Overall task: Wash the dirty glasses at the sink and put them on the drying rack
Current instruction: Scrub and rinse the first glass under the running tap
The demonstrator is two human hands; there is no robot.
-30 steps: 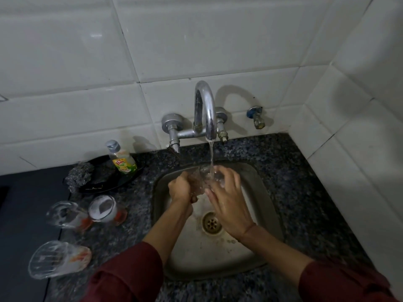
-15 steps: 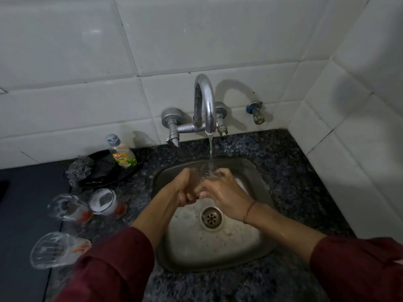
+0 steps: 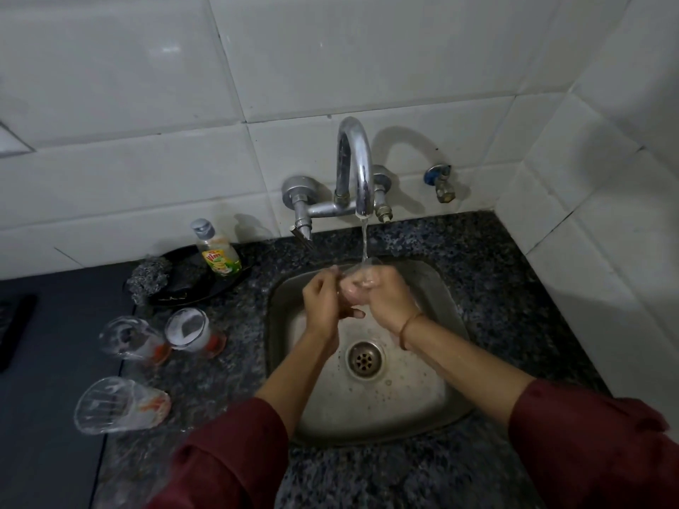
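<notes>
Over the steel sink (image 3: 437,394) both my hands hold one clear glass (image 3: 354,284) under the water running from the chrome tap (image 3: 354,167). My left hand (image 3: 323,306) grips its left side and my right hand (image 3: 385,299) wraps around its right side. The glass is mostly hidden by my fingers. Three more glasses stand on the counter to the left: one with white foam inside (image 3: 189,330), one clear with a red base (image 3: 128,337), and a nearer one (image 3: 117,404) with orange residue.
A dish soap bottle (image 3: 216,251) and a steel scrubber (image 3: 148,279) rest on a black tray (image 3: 191,292) behind the glasses. The speckled granite counter (image 3: 496,288) surrounds the sink. White tiled walls close the back and right. A small wall valve (image 3: 441,183) sits right of the tap.
My hands have turned the glass under the stream, and the right hand has shifted from over the glass to around its side. The view has tilted down slightly.
</notes>
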